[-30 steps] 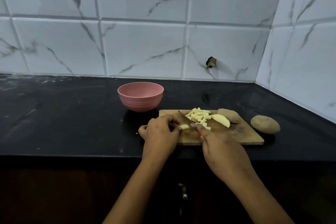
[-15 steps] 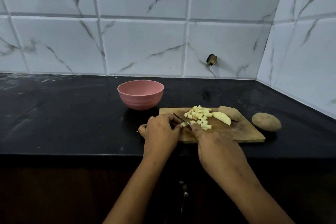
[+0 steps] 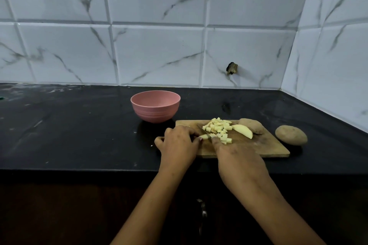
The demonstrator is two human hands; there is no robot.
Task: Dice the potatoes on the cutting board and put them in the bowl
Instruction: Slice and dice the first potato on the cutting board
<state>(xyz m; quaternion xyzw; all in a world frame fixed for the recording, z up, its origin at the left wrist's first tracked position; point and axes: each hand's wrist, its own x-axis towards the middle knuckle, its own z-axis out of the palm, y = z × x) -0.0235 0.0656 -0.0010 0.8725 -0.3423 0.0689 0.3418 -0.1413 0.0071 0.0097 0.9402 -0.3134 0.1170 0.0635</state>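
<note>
Left hand point(image 3: 179, 143): fingers curled down, tips pinching a short potato strip point(image 3: 204, 136) against the cutting board point(image 3: 268, 146). Right hand point(image 3: 237, 157) is just beside it, closed over the knife point(image 3: 203, 131). The handle is hidden under the palm and the forefinger is laid forward toward the blade. Only a short length of blade shows, slanting between the two sets of fingertips.

Change over the last second: the blade has worked leftward toward the left fingertips, and the strip under them is shorter. A few fresh cubes lie just ahead of the right forefinger. The left hand has barely shifted. Reads as mid-chop, the last cuts on this strip.

The diced pile point(image 3: 219, 127) sits on the board just beyond the right fingertips. To its right, a pale cut wedge point(image 3: 243, 131) lies against an unpeeled half point(image 3: 252, 125) – both not yet diced. A whole potato point(image 3: 291, 135) sits off the board, well right of the right hand. The pink bowl point(image 3: 155, 113) stands beyond the left hand, near the board's far-left corner. No dice show in it, though its bottom is out of sight.

Judgement: dicing is partway, with nothing moved to the bowl yet. The blade is now close to the pinching fingertips – the remaining stub leaves little room for another cut.
</note>
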